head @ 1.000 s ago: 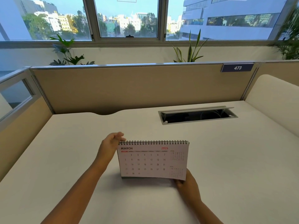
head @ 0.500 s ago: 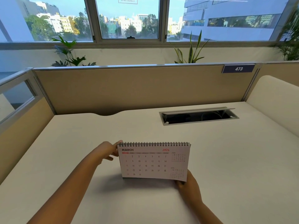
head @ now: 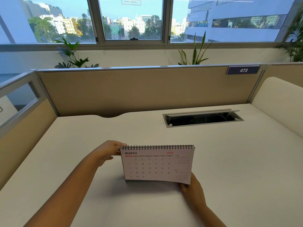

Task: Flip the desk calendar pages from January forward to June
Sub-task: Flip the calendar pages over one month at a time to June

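The desk calendar [head: 157, 164] stands upright on the tabletop [head: 229, 161], long axis left-right, its MARCH page facing the person. The left hand [head: 109, 150] pinches its top-left corner; the right hand [head: 191, 185] grips the lower-right page corner. A cable hatch [head: 203, 118] lies well behind.

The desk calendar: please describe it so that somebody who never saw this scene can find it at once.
On the pale desk, nearer than the open cable slot, stands the desk calendar. The left hand touches its top corner, the right hand its bottom corner. It alone has a spiral binding and shows MARCH 2026.
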The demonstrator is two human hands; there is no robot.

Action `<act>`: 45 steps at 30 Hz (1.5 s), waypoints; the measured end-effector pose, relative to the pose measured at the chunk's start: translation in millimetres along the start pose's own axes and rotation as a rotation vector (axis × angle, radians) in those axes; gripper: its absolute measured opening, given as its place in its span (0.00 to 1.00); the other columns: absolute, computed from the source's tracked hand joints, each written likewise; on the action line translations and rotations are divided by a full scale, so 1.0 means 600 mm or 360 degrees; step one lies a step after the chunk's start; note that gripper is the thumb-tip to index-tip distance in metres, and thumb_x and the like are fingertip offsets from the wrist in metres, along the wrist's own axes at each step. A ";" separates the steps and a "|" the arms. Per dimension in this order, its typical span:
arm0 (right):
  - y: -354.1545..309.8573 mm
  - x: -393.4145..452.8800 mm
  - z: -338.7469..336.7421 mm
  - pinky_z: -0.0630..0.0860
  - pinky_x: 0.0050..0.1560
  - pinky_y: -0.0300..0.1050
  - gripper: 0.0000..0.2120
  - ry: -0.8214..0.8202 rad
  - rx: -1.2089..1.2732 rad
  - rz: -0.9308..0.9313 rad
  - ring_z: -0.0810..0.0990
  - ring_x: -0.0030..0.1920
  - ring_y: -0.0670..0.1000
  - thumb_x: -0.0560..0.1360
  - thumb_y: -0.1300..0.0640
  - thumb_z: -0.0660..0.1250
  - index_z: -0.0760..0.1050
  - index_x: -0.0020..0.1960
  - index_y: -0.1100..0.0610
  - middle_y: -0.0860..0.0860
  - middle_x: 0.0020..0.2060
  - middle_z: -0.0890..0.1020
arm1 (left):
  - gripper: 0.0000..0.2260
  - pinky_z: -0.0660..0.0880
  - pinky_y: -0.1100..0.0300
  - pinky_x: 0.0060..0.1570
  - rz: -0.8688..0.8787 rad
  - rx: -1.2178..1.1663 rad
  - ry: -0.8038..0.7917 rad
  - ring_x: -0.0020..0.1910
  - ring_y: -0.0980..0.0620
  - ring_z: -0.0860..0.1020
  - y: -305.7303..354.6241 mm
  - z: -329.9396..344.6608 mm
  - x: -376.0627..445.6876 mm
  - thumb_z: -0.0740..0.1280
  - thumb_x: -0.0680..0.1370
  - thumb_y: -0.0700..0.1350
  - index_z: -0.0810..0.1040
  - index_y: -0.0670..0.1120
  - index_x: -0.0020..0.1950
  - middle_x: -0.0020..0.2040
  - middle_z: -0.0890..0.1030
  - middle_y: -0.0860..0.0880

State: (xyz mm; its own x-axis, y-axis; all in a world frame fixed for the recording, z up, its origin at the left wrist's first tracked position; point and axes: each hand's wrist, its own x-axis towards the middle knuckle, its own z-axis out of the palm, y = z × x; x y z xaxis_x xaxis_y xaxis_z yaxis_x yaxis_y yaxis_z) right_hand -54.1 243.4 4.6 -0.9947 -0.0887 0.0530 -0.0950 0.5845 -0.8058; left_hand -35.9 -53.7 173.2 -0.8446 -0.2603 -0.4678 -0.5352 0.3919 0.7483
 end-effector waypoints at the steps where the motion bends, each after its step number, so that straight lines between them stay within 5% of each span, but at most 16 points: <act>1: 0.001 0.000 0.000 0.68 0.34 0.30 0.13 0.0000 0.0004 -0.0003 0.75 0.39 0.37 0.71 0.57 0.65 0.71 0.48 0.40 0.31 0.39 0.74 | 0.12 0.64 0.47 0.62 0.0046 -0.0042 0.0004 0.53 0.48 0.75 0.001 -0.001 0.000 0.61 0.77 0.47 0.79 0.45 0.56 0.49 0.83 0.48; 5: 0.002 0.001 0.000 0.67 0.34 0.28 0.14 -0.0006 0.0001 -0.0009 0.73 0.40 0.31 0.70 0.57 0.66 0.70 0.47 0.37 0.31 0.39 0.74 | 0.10 0.70 0.54 0.54 0.0139 -0.0179 0.0108 0.53 0.46 0.75 0.014 -0.002 -0.001 0.65 0.75 0.41 0.78 0.42 0.56 0.47 0.82 0.44; 11: 0.007 0.004 0.002 0.69 0.35 0.29 0.13 -0.0014 0.0014 -0.0006 0.75 0.39 0.39 0.70 0.56 0.67 0.72 0.50 0.41 0.36 0.41 0.75 | 0.10 0.73 0.55 0.49 0.0256 -0.0395 0.0362 0.45 0.49 0.77 0.042 0.009 0.001 0.64 0.74 0.35 0.77 0.38 0.55 0.50 0.79 0.40; 17: 0.005 0.004 0.002 0.69 0.35 0.31 0.15 -0.0028 0.0012 0.0007 0.76 0.40 0.40 0.70 0.56 0.66 0.70 0.46 0.36 0.36 0.41 0.76 | 0.07 0.77 0.45 0.54 0.0282 -0.0458 0.0631 0.52 0.40 0.79 0.058 0.018 0.004 0.67 0.73 0.39 0.76 0.39 0.49 0.51 0.80 0.38; 27: -0.003 0.000 0.000 0.69 0.33 0.30 0.17 -0.0011 0.0013 0.0024 0.76 0.39 0.35 0.71 0.57 0.66 0.68 0.41 0.34 0.34 0.38 0.76 | 0.05 0.76 0.54 0.42 0.0488 -0.0211 0.0965 0.45 0.45 0.79 0.053 0.021 0.003 0.67 0.74 0.42 0.75 0.42 0.46 0.48 0.82 0.40; 37: -0.001 0.001 0.000 0.71 0.34 0.33 0.14 -0.0010 0.0038 0.0006 0.77 0.40 0.38 0.71 0.54 0.67 0.69 0.42 0.34 0.35 0.38 0.77 | 0.13 0.76 0.58 0.36 0.0620 -0.0216 0.0977 0.42 0.45 0.79 0.035 0.036 0.001 0.61 0.77 0.45 0.79 0.37 0.50 0.48 0.83 0.38; 41: -0.002 0.001 0.000 0.70 0.33 0.31 0.15 -0.0001 0.0029 0.0005 0.77 0.39 0.36 0.71 0.55 0.66 0.69 0.41 0.34 0.35 0.37 0.77 | 0.15 0.73 0.65 0.29 0.0713 -0.0162 0.1055 0.51 0.42 0.80 0.025 0.047 0.000 0.60 0.77 0.45 0.76 0.39 0.60 0.62 0.78 0.42; 45: -0.002 0.000 -0.001 0.71 0.33 0.31 0.15 0.0009 0.0027 -0.0009 0.77 0.39 0.34 0.71 0.54 0.67 0.69 0.41 0.33 0.34 0.37 0.77 | 0.15 0.79 0.52 0.46 0.0818 -0.0127 0.1177 0.64 0.42 0.73 0.021 0.057 -0.006 0.61 0.77 0.44 0.76 0.41 0.61 0.71 0.69 0.46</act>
State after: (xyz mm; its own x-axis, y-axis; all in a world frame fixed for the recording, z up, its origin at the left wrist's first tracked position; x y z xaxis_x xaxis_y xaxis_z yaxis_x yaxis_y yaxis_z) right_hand -54.2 243.0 6.1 -0.9943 -0.0872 0.0606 -0.0997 0.5704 -0.8153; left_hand -39.8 -17.8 168.2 -0.7417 -0.5816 0.3341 -0.0686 0.5613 0.8248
